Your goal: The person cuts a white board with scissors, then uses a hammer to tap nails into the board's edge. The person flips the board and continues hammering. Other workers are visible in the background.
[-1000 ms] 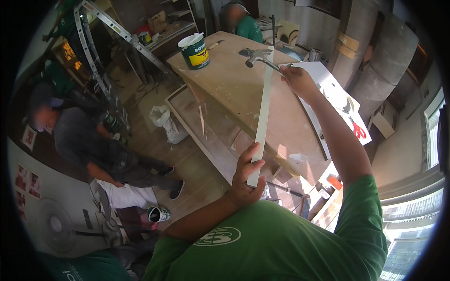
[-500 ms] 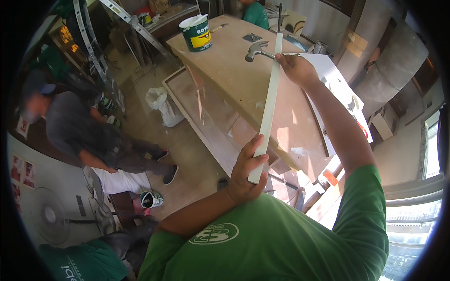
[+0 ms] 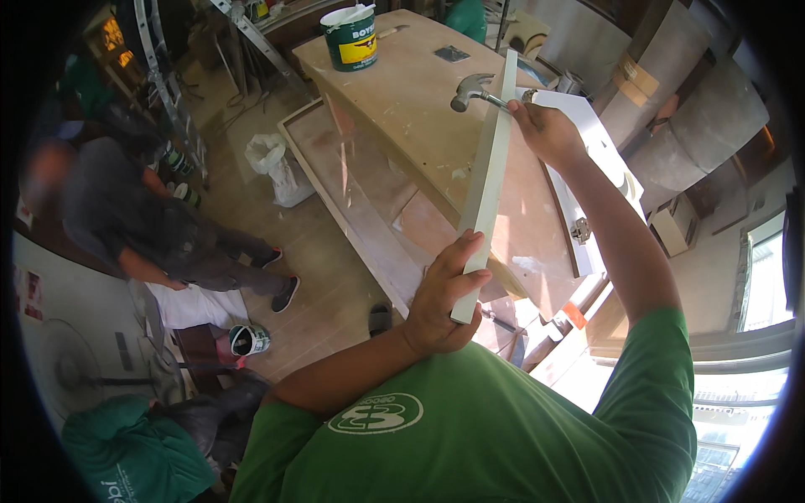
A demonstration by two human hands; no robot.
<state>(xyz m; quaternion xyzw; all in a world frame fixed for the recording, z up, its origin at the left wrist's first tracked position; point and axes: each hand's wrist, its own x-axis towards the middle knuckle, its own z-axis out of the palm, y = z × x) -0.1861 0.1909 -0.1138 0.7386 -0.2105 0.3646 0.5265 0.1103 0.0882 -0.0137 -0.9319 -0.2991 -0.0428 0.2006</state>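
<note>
My left hand is wrapped round the near end of a long, straight white wooden strip. The strip slants up and away from me, in front of the brown workbench. Farther along it, my right hand grips a claw hammer by the handle. The metal head points left and its neck crosses the strip near the far end. My right fingers are beside the strip; whether they also pinch it I cannot tell.
A green paint bucket and a small dark sheet sit on the bench. White panels lie along its right side. A white bag stands on the floor. At left are a ladder, a standing person and a fan.
The strip has turned a little, so two of its faces show, and its far end has shifted slightly right. The hammer has moved slightly right with my right hand. Both grips stay the same.
</note>
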